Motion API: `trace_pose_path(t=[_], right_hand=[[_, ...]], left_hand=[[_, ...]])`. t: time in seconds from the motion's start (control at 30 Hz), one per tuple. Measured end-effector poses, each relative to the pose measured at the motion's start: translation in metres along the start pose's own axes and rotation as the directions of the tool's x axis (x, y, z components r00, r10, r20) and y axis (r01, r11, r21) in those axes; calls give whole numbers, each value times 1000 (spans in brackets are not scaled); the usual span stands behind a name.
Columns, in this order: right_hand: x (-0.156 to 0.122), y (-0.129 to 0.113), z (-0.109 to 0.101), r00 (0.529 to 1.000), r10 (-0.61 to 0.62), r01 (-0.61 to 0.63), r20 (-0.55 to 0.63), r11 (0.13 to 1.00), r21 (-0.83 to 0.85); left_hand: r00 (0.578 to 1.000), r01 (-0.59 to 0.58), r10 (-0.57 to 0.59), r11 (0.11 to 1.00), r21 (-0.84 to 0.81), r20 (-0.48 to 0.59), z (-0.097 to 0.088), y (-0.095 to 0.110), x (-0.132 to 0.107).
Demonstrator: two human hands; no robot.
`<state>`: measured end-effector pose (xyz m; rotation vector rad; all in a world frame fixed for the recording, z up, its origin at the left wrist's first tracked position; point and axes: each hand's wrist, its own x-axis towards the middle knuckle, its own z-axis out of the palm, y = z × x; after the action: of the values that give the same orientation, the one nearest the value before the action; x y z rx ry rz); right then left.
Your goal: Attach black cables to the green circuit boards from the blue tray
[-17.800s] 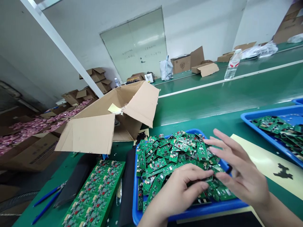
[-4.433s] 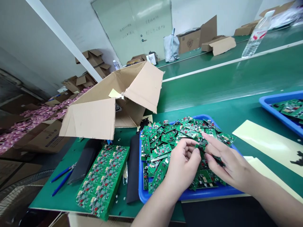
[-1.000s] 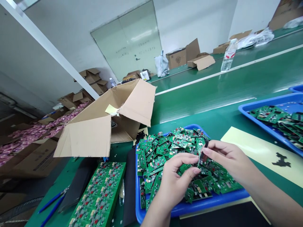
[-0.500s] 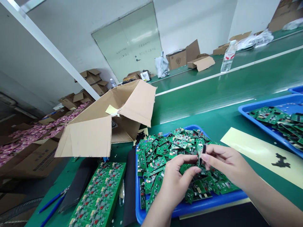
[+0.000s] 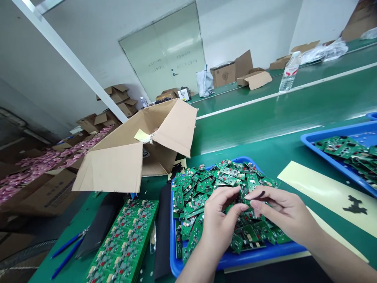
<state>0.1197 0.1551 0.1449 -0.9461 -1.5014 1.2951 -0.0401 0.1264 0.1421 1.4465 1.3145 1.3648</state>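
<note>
Both hands meet over a blue tray (image 5: 173, 251) heaped with small green circuit boards (image 5: 196, 202). My left hand (image 5: 219, 218) is closed, thumb and fingers pinching a small green circuit board (image 5: 242, 195) that is mostly hidden by the fingertips. Between the thumb and forefinger of my right hand (image 5: 284, 210) is a thin black strip (image 5: 259, 195), curved and sticking up above the fingers. The two hands' fingertips are almost touching.
Left of the tray lie a stack of unseparated board panels (image 5: 125, 239) and blue-handled pliers (image 5: 69, 245). An open cardboard box (image 5: 110, 167) stands behind them. On the right are yellow backing paper (image 5: 321, 192) with black pieces (image 5: 355, 205) and another blue tray (image 5: 326, 161).
The black strip has tilted from upright to a slant as my right hand turned. My left fingers still pinch the board. The view has shifted slightly.
</note>
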Motion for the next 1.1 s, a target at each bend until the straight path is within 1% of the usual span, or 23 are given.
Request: trace_pose_path(t=[0.2, 0.3, 0.37, 0.43, 0.53, 0.67, 0.73, 0.8, 0.83, 0.93, 0.97, 1.03, 1.1], right_hand=[[-2, -1, 2, 1000, 14, -12, -20, 996, 89], [-2, -2, 2, 1000, 8, -6, -15, 997, 80], [-2, -2, 2, 1000, -5, 6, -17, 998, 58], [-2, -2, 2, 999, -28, 29, -37, 999, 36], [-3, -1, 2, 996, -58, 59, -68, 998, 7], [-4, 2, 3, 997, -69, 72, -43, 996, 60], [-4, 4, 2, 997, -73, 75, -34, 995, 68], [-3, 9, -2, 995, -96, 96, -21, 995, 26], [-3, 13, -4, 992, -126, 126, -8, 992, -8], [-1, 22, -11, 970, -235, 241, 69, 966, -97], [0, 24, -12, 964, -249, 258, 93, 961, -104], [0, 25, -13, 969, -222, 230, 113, 971, -65], [0, 22, -12, 981, -154, 147, 119, 987, 63]], left_hand=[[1000, 26, -26, 996, -85, 6, 1, 4, 1], [1000, 9, -8, 996, -87, 8, 0, 4, 1], [1000, -5, 5, 998, -63, 6, 0, 3, 0], [999, -35, 35, 999, -6, -6, 0, 1, 0], [993, -118, 120, 988, 102, -19, 0, 0, -1], [977, -210, 215, 963, 168, -11, 0, 0, -1], [973, -223, 229, 959, 176, -18, 1, 2, -1], [974, -216, 223, 962, 169, -26, 1, 2, -1], [976, -209, 217, 964, 163, -33, 1, 2, -2], [976, -199, 210, 969, 144, -66, 0, 1, -2], [973, -200, 213, 970, 138, -86, -1, 0, -2], [961, -214, 234, 967, 138, -148, -3, 0, -2], [934, -258, 292, 950, 177, -205, -5, 1, -2]])
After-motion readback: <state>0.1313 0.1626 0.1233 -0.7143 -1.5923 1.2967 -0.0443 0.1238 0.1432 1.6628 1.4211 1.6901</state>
